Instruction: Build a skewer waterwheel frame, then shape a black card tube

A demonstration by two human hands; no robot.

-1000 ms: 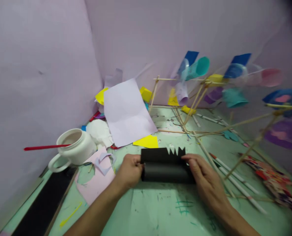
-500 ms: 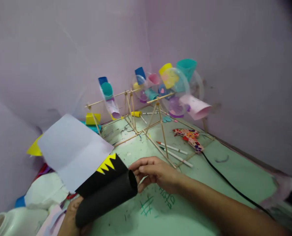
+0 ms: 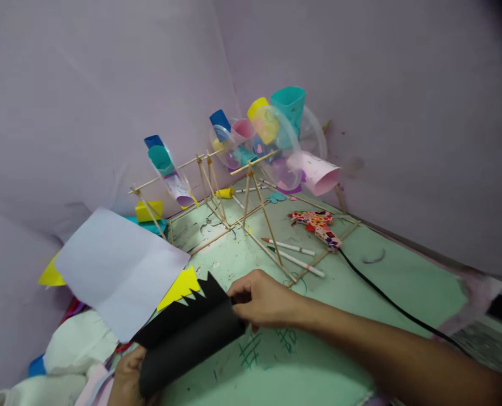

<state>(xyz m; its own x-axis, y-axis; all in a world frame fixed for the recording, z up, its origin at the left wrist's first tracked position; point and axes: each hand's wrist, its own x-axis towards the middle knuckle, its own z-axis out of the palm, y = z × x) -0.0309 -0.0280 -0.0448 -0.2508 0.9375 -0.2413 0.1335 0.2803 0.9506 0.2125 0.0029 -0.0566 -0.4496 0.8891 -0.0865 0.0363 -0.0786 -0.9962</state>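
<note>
A sheet of black paper [image 3: 194, 344] is rolled into a tube along its near side, while its far edge is cut into jagged points. My left hand [image 3: 126, 372] grips the left end of the roll, its fingers partly hidden behind the paper. At the other end, my right hand [image 3: 263, 299] pinches the paper between thumb and fingers. Just beyond the jagged edge lies a piece of yellow paper [image 3: 178, 288], next to a large white sheet [image 3: 119, 265].
Stick frames [image 3: 265, 225] carry clear discs with coloured paper cups [image 3: 288, 107]. A patterned glue gun [image 3: 318, 225] with a black cord [image 3: 386, 301] lies right, near white marker pens [image 3: 299, 262]. Paper scraps and a white container [image 3: 43, 389] crowd the left. Walls close off the back.
My right hand has closed on the right end of the black paper. The jagged edge now stands out separately from the yellow paper. The whole view has shifted slightly.
</note>
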